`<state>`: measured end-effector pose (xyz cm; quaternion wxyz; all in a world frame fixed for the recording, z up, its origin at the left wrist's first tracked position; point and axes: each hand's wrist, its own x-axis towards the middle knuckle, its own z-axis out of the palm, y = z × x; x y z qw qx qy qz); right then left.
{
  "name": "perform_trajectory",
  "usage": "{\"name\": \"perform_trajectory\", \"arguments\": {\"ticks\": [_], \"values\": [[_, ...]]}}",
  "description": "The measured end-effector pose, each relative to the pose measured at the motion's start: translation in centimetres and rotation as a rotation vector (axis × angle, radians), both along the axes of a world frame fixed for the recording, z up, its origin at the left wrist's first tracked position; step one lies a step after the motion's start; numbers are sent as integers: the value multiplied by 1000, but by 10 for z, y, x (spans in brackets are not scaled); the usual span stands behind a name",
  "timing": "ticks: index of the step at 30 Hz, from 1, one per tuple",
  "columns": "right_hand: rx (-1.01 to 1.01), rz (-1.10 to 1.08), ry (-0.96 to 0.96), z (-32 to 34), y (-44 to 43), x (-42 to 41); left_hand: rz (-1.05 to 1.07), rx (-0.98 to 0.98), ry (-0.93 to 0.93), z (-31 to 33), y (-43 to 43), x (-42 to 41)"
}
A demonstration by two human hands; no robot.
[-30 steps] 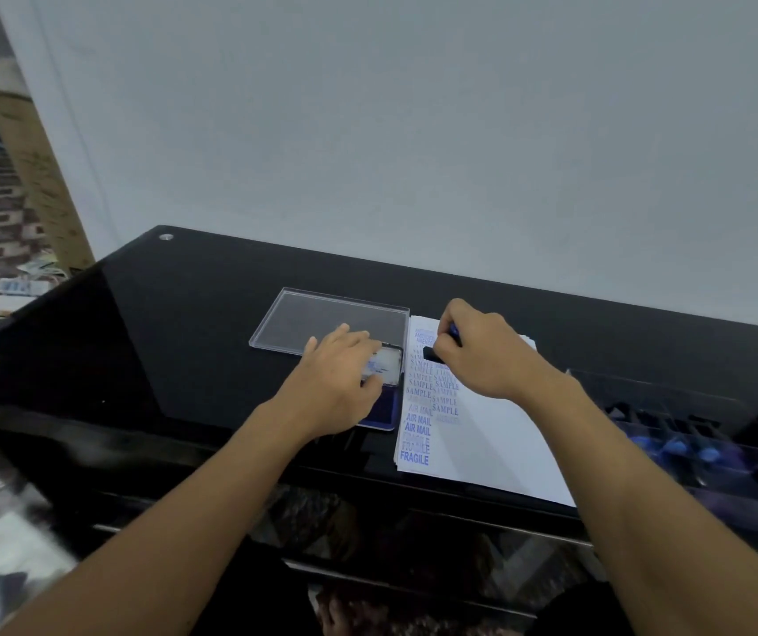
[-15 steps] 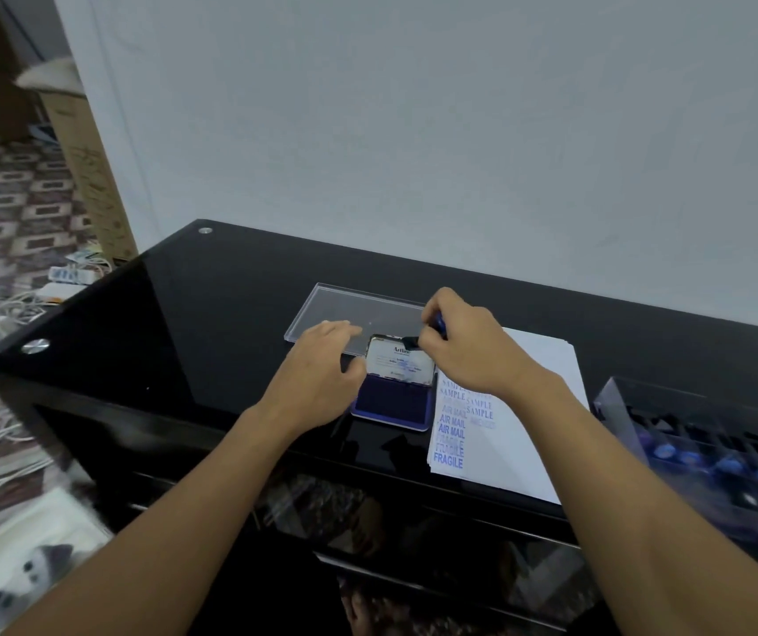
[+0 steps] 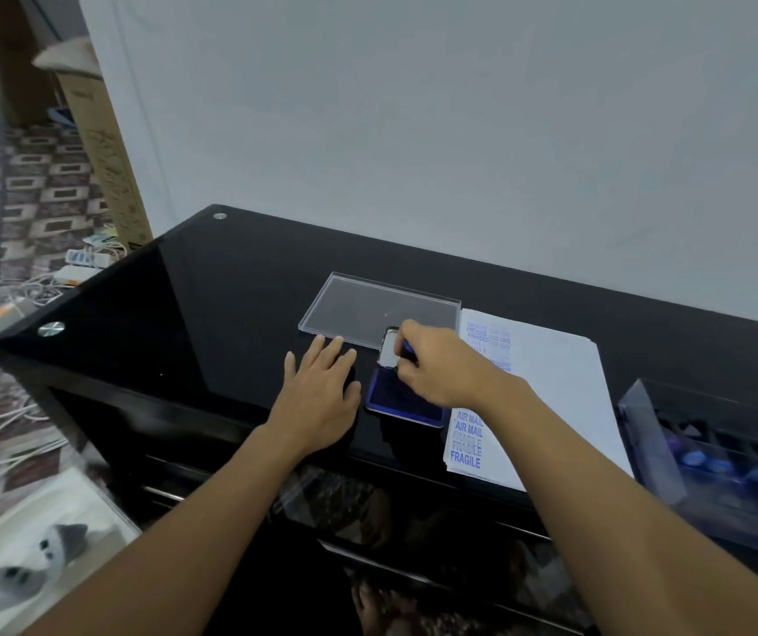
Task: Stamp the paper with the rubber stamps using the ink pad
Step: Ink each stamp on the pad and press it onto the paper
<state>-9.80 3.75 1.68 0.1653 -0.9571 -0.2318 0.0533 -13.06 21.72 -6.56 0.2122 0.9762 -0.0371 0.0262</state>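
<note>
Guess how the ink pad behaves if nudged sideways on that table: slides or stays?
Probably slides: the ink pad is a low, flat case on a glossy black table. Tipping looks unlikely given that shape, though its open lid may flap. The left hand lies flat beside it, not gripping it, so it likely adds little bracing.

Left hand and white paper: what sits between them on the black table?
In the head view, the open blue ink pad, with the right hand holding a stamp over it.
</note>
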Motion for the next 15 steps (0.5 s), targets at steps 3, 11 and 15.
{"name": "perform_trajectory", "arguments": {"ticks": [3, 11, 15], "values": [[-38, 40, 23, -5, 3, 3, 11, 49, -22, -10, 1, 0], [-67, 113, -2, -16, 6, 8, 24, 58, -57, -16, 1, 1], [-92, 121, 14, -26, 8, 10, 27, 69, -66, -16, 1, 1]]}}
